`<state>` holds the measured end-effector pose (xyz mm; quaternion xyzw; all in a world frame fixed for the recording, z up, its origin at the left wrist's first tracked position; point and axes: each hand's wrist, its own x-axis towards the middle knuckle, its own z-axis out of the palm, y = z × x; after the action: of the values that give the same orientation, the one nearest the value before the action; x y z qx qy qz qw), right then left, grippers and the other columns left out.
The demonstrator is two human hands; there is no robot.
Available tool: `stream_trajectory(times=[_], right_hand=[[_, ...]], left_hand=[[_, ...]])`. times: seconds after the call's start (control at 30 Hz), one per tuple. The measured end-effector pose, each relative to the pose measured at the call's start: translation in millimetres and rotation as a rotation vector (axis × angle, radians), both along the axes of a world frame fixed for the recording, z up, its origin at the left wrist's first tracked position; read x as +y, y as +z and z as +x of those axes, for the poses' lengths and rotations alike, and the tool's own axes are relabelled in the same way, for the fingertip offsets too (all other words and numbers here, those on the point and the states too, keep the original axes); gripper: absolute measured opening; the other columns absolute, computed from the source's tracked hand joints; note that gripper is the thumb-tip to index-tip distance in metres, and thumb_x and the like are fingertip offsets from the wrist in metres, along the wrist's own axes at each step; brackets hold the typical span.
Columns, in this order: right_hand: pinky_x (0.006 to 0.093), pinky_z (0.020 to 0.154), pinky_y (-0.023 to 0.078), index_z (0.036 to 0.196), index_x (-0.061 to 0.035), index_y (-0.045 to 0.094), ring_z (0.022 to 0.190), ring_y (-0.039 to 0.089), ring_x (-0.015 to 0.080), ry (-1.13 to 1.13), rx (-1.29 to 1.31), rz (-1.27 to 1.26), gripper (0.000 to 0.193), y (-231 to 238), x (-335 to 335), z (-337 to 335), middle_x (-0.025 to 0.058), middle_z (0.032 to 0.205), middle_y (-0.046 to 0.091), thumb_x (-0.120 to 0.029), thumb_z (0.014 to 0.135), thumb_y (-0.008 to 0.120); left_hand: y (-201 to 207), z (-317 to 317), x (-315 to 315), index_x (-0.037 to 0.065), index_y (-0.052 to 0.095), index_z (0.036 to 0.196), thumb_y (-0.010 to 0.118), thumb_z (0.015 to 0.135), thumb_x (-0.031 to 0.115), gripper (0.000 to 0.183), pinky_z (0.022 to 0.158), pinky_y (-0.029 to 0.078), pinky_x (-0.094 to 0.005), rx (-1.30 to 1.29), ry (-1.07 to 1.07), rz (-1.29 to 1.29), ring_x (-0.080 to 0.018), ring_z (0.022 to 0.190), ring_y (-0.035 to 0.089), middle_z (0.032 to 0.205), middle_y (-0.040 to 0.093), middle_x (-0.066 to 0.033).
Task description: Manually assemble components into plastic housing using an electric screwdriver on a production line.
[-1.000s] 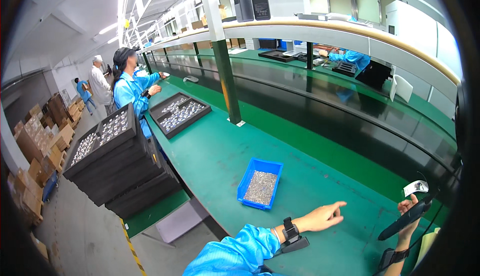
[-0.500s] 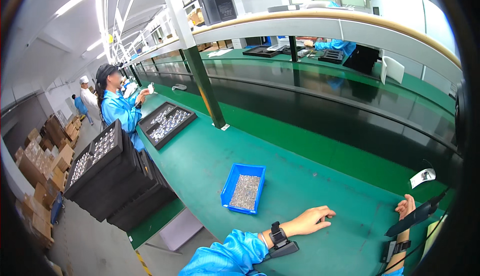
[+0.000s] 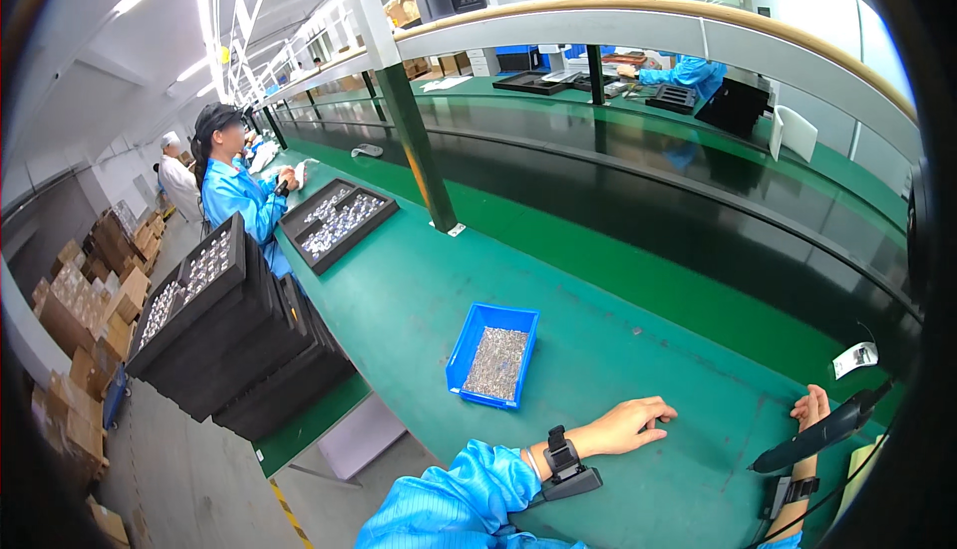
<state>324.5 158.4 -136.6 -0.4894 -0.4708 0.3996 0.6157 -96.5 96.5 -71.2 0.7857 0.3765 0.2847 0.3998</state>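
My left hand (image 3: 630, 426) rests on the green tabletop (image 3: 688, 494), palm down. Its fingers are loosely bent and apart, and nothing is in them. To its left stands a blue bin (image 3: 456, 374) filled with many tiny metallic parts (image 3: 498, 362). My right hand (image 3: 811, 408) lies near the right side of the table, fingers loosely curled and holding nothing that I can see. A black elongated tool (image 3: 822, 434) with a cable passes in front of my right wrist and hides part of it. Beyond this hand is a small white tag-like piece (image 3: 855, 359).
A black tray (image 3: 344, 245) of small shiny parts sits farther left, near a co-worker (image 3: 239, 190) in blue. Stacked black trays (image 3: 224, 350) stand beside the table's left edge. A metal post (image 3: 419, 155) rises from the table before a dark conveyor belt (image 3: 638, 185).
The view has shifted slightly, so the bin and table sit a little differently in the picture. My hands keep nearly the same pose. The co-worker's hands are lower.
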Motion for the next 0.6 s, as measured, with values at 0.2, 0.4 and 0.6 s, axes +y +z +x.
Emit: stream_trajectory(times=[0.2, 0.4, 0.6], right_hand=[[0.0165, 0.047, 0.039, 0.101, -0.0036, 0.052, 0.051, 0.047, 0.0061, -0.007, -0.036, 0.024, 0.017, -9, 3, 7, 0.0015, 0.065, 0.052, -0.017, 0.090, 0.048], [0.0163, 0.046, 0.036, 0.100, -0.0042, 0.052, 0.050, 0.046, 0.0062, -0.100, -0.093, -0.017, 0.017, 15, -10, -23, 0.0012, 0.065, 0.052, -0.017, 0.090, 0.048], [0.0152, 0.046, 0.035, 0.099, -0.0061, 0.053, 0.051, 0.045, 0.0034, -0.040, -0.058, 0.035, 0.017, -6, -2, -3, -0.0015, 0.066, 0.050, -0.021, 0.090, 0.049]], left_hand=[[4, 0, -1, 0.002, 0.051, 0.112, 0.056, 0.081, 0.013, 0.033, 0.064, 0.045, -0.0312, 0.012, 0.000, -0.041, -0.0180, 0.076, 0.056, 0.098, 0.054, -0.0083], [-4, -2, -2, 0.001, 0.050, 0.112, 0.056, 0.082, 0.013, 0.033, 0.065, 0.046, -0.0316, -0.011, 0.001, -0.003, -0.0181, 0.075, 0.057, 0.099, 0.054, -0.0086], [2, -2, -2, 0.002, 0.050, 0.112, 0.056, 0.082, 0.012, 0.033, 0.066, 0.046, -0.0318, 0.004, -0.012, -0.018, -0.0180, 0.075, 0.057, 0.099, 0.054, -0.0084]])
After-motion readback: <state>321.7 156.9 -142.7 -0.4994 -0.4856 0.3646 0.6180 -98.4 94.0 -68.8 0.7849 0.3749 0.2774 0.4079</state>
